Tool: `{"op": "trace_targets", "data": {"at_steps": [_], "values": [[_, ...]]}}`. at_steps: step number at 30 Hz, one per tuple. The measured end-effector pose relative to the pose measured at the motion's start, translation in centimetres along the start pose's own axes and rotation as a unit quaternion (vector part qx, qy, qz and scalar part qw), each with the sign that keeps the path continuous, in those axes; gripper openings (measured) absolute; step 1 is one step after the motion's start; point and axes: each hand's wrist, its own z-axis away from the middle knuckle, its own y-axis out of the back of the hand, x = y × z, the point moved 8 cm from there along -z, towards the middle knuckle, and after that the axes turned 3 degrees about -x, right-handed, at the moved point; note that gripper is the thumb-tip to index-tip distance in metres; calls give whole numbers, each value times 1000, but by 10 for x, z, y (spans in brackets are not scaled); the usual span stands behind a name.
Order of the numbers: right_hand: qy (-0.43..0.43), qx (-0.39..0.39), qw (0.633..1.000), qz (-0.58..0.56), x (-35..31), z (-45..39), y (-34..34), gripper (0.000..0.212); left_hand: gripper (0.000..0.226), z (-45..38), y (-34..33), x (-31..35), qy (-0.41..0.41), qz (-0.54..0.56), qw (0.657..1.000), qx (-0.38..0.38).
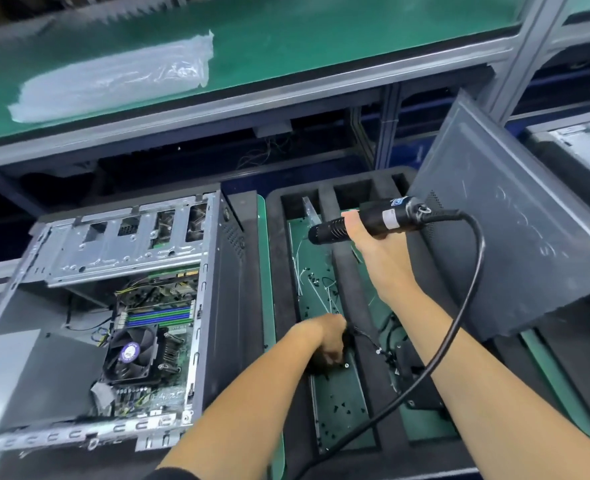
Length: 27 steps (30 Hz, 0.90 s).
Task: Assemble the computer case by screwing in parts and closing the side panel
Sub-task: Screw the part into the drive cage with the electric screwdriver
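Open PC case (pixel 106 306) lying on its side at left of bench, mobo, RAM and CPU fan (pixel 132 353) exposed. Side panel (pixel 515 237) off, propped tilted at right behind foam parts tray (pixel 321 188), well apart from case.

Right hand (pixel 373 244) wrapped round corded electric screwdriver (pixel 366 220), held level above tray, bit end pointing left, cable looping down twd bottom edge. Left hand (pixel 331 341) down in tray compartment among loose black screws (pixel 338 408), fingers curled as if pinching something; too small and dark to tell what, prob a screw or the black cable bundle beside it.

Step, by the look: fetching a fastener, w/ driver ready. Screwing not finished, panel not yet closed.

Next move calls for: lifting one screw clear, carrying it over to case, seating it on bit or in hole, keeping cable off mobo.
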Motion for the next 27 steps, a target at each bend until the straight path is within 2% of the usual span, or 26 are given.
{"op": "trace_targets", "data": {"at_steps": [1, 3, 4, 6, 10, 13, 14, 18, 21, 25, 27], "values": [[6, 8, 1000, -16, -8, -1, -4, 18, 5, 9, 12, 2, -15, 56, 998, -18], [27, 9, 999, -36, -31, -3, -16, 41, 13, 29, 52, 1, -53, 127, 990, 19], [38, 4, 998, -49, -43, -5, -23, 42, 12, 42, 75, -1, -74, 138, 986, 55], [52, -14, 994, -97, -63, -8, -37, 30, 10, 72, 113, -7, -106, 176, 971, 122], [96, -60, 985, -134, -104, -7, -65, 17, 9, 125, 164, -43, -129, 256, 921, 265], [120, -84, 984, -106, -131, 0, -93, 44, 11, 157, 177, -81, -132, 346, 867, 332], [130, -90, 984, -80, -136, 4, -103, 48, 13, 165, 178, -92, -136, 380, 848, 343], [168, -133, 977, 2, -133, 27, -152, 29, 19, 185, 173, -119, -168, 480, 781, 362], [169, -99, 980, -27, -128, 38, -169, 35, 16, 191, 163, -130, -170, 483, 783, 354], [196, -47, 977, -69, -139, 48, -177, 13, 11, 200, 156, -142, -172, 483, 773, 374], [195, -35, 973, -115, -143, 53, -178, 26, 11, 206, 155, -148, -169, 483, 761, 398]]}}
